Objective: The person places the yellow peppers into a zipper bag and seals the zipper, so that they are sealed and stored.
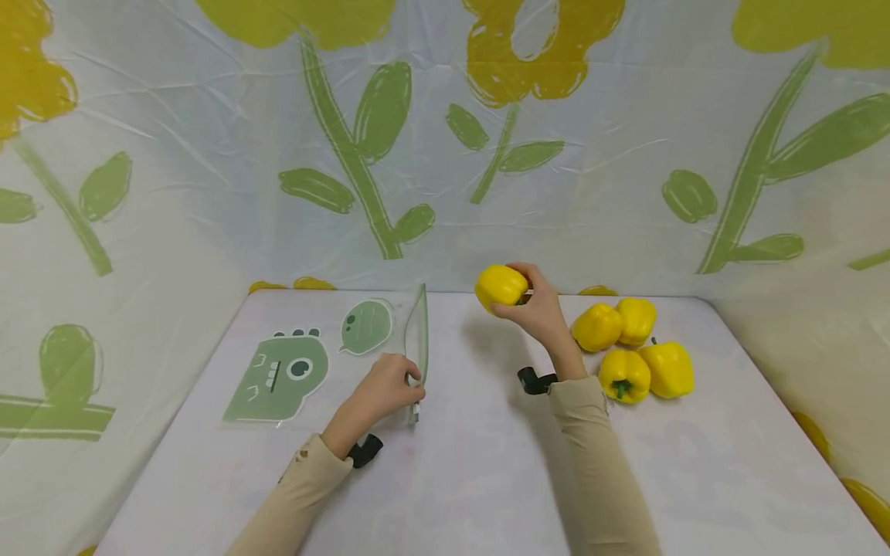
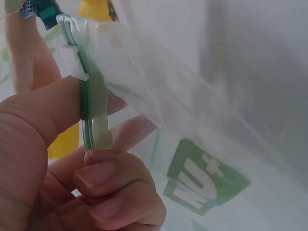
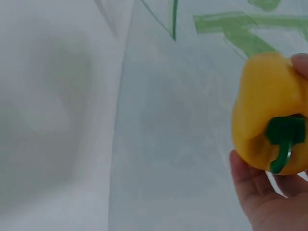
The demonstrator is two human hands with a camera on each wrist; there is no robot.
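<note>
A clear zip bag (image 1: 306, 413) with green cartoon prints lies on the left of the table, its open mouth facing right. My left hand (image 1: 385, 386) pinches the near part of the bag's green zip edge; in the left wrist view the fingers curl round that strip (image 2: 86, 103), close to a white slider (image 2: 74, 62). Raised above the table near its back edge, a yellow bell pepper (image 1: 501, 286) is held by my right hand (image 1: 538, 305). The right wrist view shows the pepper's green stem (image 3: 286, 139) between thumb and fingers.
Several more yellow bell peppers (image 1: 622, 376) sit in a cluster on the right of the white table (image 1: 459, 486). A flower-printed cloth (image 1: 445, 232) rises behind the table and along both sides. Each wrist carries a small black camera mount (image 1: 535, 381).
</note>
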